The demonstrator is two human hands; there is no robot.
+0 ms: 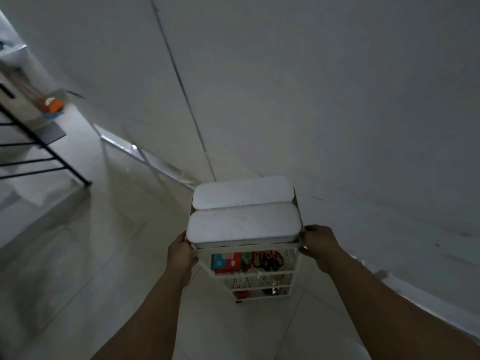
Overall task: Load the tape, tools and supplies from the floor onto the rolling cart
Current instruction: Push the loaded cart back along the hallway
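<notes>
A white rolling cart [291,266] stands on the tiled floor beside the wall. Two white lidded boxes [241,224] lie side by side on its top tier. The tier below holds red and blue packets [226,263] and several scissors [267,259] with orange, green and black handles. Small items sit in the lower tiers, too dim to name. My left hand [181,253] grips the top tier's near left corner. My right hand [318,241] grips its near right corner.
A white wall [337,100] runs along the right, close to the cart. A black metal-framed rack [39,152] stands at the left. An orange and blue object [53,106] lies far back on the floor. A thin dark cable [181,87] runs down the wall.
</notes>
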